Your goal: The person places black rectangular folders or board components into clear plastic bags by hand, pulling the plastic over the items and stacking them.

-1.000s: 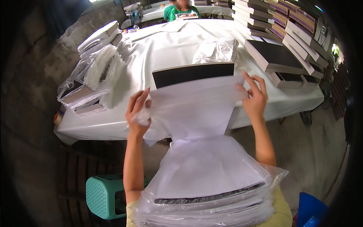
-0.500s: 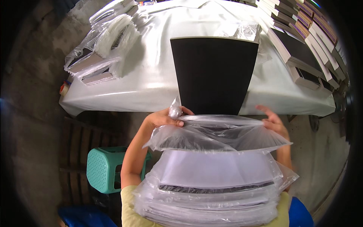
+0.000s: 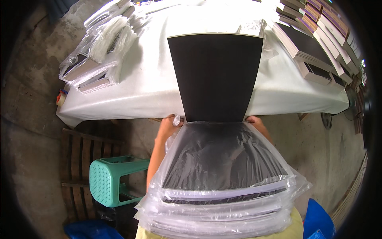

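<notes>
Since half a second ago the black board point(image 3: 217, 75) has slid further into the clear plastic bag point(image 3: 223, 159), so its near half now lies under the film and only the far half shows bare.

Nearest us, at six o'clock, we see a stack of bagged boards point(image 3: 215, 211) resting against our lap, and the bag being filled lies on top of it. At its mouth, our left hand point(image 3: 169, 125) sits at about ten o'clock of the bag, fingers closed on a pinch of the film at the corner. Our right hand point(image 3: 254, 121) is at about one o'clock of the bag, mostly hidden behind the film and board edge; we cannot tell how its fingers stand.

At eight o'clock a green plastic stool point(image 3: 109, 177) stands on the bare concrete floor point(image 3: 32, 131), just beside a dark wooden pallet point(image 3: 79, 143). Open floor runs between our knees and the table edge, and at four o'clock too.

Beyond, the table with its white cloth point(image 3: 151, 87) spans the view; the board's far end overlies its near edge. At ten o'clock lie loose plastic bags point(image 3: 107, 40) over a few boards, and at two o'clock stacked boards point(image 3: 314, 51) crowd the table's right end.
</notes>
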{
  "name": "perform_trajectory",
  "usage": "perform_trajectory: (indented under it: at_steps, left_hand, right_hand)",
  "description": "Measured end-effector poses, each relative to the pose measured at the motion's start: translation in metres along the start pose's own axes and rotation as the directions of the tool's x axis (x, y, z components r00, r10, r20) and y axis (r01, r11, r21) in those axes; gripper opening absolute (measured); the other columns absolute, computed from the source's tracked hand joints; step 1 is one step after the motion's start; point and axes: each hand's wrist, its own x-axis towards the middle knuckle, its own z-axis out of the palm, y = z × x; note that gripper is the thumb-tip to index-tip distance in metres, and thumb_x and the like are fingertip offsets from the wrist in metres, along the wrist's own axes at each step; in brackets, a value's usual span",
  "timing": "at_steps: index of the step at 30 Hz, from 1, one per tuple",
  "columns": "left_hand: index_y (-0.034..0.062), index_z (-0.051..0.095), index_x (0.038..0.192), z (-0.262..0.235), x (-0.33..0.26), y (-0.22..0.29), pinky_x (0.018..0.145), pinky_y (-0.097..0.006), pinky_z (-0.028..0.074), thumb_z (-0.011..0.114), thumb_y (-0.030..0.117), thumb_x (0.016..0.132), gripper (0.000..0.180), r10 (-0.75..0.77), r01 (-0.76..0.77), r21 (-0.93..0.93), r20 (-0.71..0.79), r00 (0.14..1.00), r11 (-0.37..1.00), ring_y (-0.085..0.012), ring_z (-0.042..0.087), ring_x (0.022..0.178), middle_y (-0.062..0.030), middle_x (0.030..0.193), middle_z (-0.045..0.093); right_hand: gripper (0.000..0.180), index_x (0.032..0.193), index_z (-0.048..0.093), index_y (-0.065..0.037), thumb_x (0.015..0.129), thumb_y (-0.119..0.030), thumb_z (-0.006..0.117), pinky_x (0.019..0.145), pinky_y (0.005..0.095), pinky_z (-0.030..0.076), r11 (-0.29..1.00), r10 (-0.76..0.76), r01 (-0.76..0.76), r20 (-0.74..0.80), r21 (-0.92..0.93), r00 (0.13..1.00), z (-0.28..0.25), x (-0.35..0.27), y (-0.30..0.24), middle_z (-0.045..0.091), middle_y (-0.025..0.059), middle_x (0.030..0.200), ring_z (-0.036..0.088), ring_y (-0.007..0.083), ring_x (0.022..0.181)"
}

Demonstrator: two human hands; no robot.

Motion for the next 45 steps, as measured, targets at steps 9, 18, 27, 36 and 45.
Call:
perform_trajectory:
  at_steps: [9,18,27,36,45]
  left_hand:
    - [0.0171,0.015,0.138,-0.106,0.006,0.15,0.069,-0.029,0.045,0.028,0.072,0.074,0.086,0.221,0.001,-0.912,0.1,0.97,0.41,-0.0179,0.049,0.091,-0.0136,0.126,0.041]
    - [0.003,0.028,0.131,-0.08,0.024,0.219,0.091,-0.033,0.037,0.058,0.051,0.074,0.08,0.232,0.078,-0.961,0.141,0.962,0.264,-0.021,0.044,0.11,-0.012,0.124,0.042]
    - [0.0006,0.055,0.103,-0.072,0.025,0.207,0.07,-0.025,0.045,0.07,0.006,0.071,0.035,-0.062,0.1,-0.853,0.079,0.995,0.513,-0.0108,0.057,0.078,-0.0038,0.087,0.062]
    - [0.0025,0.056,0.097,-0.072,0.024,0.216,0.072,-0.026,0.044,0.071,0.007,0.071,0.031,-0.114,0.131,-0.93,0.097,0.989,0.343,-0.0119,0.056,0.08,-0.0045,0.088,0.061]
    - [0.0042,0.051,0.1,-0.073,0.023,0.22,0.077,-0.026,0.04,0.071,0.019,0.073,0.037,-0.08,0.027,-0.954,0.004,0.997,0.298,-0.0118,0.052,0.085,-0.0032,0.093,0.055]
  right_hand:
    - [0.013,0.083,0.055,-0.004,0.074,-0.008,0.064,0.062,0.0195,0.039,0.891,-0.452,0.443,0.27,0.097,0.85,-0.001,-0.057,-0.239,0.05,-0.0024,0.073,0.046,0.0054,0.066]
    - [0.028,0.084,0.057,-0.001,0.068,-0.018,0.073,0.057,0.029,0.044,0.689,-0.707,0.725,0.199,-0.026,0.679,0.105,-0.067,-0.311,0.06,0.0073,0.081,0.057,0.0173,0.07]
    - [0.016,0.09,0.064,-0.005,0.075,-0.003,0.061,0.064,0.0297,0.042,0.543,-0.823,0.796,0.015,-0.267,0.567,0.091,-0.053,-0.29,0.057,0.0028,0.067,0.052,0.0217,0.063]
    - [0.061,0.129,0.033,-0.011,0.077,-0.009,0.063,0.08,0.0299,0.04,0.596,-0.797,0.798,0.06,-0.09,0.602,0.083,-0.063,-0.31,0.061,0.0035,0.078,0.057,0.0155,0.074]
    - [0.022,0.102,0.058,-0.006,0.081,-0.002,0.056,0.05,0.0205,0.043,0.767,-0.638,0.641,0.065,-0.041,0.768,0.088,-0.069,-0.319,0.064,0.006,0.083,0.052,0.007,0.053]
